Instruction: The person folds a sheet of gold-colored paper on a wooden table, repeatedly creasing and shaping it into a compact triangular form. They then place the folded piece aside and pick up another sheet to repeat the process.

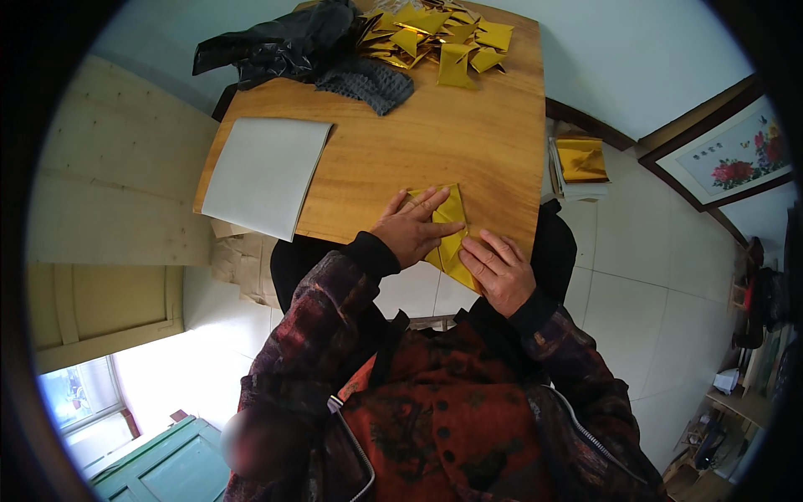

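A partly folded sheet of gold foil paper [452,261] lies at the near edge of the wooden table, its lower corner reaching past the edge. My left hand [411,227] rests on its upper left part, fingers stretched out and spread over the foil. At the sheet's right edge, my right hand [502,274] has its fingers bent close together on the paper; its thumb is hard to make out. Creases run across the foil between the two hands.
Many folded gold foil pieces [427,33] are heaped at the table's far side. Beside them lie a black plastic bag [288,42] and a dark textured cloth [368,84]. A grey-white sheet [266,171] covers the left side. Gold foil sheets [581,159] sit on a stack at right, below the tabletop.
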A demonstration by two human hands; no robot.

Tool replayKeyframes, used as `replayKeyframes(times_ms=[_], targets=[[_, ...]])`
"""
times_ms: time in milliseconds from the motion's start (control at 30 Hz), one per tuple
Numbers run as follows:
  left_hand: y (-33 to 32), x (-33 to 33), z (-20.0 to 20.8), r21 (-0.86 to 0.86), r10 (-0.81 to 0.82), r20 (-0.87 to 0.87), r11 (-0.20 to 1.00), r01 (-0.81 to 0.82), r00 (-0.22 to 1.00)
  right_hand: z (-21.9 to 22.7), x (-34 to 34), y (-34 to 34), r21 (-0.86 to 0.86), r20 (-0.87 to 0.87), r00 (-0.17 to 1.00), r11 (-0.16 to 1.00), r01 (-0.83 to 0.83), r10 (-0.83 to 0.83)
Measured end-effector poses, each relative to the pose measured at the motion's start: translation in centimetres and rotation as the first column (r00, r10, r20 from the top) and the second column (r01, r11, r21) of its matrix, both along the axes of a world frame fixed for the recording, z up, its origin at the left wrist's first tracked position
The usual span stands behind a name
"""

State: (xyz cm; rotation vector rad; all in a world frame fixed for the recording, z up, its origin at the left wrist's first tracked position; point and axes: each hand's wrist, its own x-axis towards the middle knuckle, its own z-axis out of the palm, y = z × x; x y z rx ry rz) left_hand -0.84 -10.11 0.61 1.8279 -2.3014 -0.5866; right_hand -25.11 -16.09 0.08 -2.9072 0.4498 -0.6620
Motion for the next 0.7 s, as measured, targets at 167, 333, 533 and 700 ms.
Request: replayKeyframes(times_ms=[167, 333, 533, 700], targets=[[0.2, -0.3, 0.1, -0.021, 0.017, -0.031, 1.0, -0.017, 0.999, 0.3, 0.4, -0.1, 0.017, 0.046, 0.999, 1.0, 0.002, -0.003], [0.3, -0.3, 0.4, -0.027, 0.032, -0.075, 0.999, -0.034, 0.997, 0.8, 0.8, -0.4, 0.268, 0.11, 0.993, 0.963, 0.0, -0.03], [0.2, -0.1, 0.8, -0.057, 0.008, -0.063, 0.998, -0.012, 0.998, 2.0, 1.8, -1.3, 0.606, 0.104, 0.987, 0.795, 0.035, -0.123], [0.1, 0.0, 1.2, -0.057, -0.006, -0.066, 0.998, 0.002, 0.998, 2.5, 3.5, -1.9, 0.755, -0.033, 0.959, 0.622, 0.207, -0.28]])
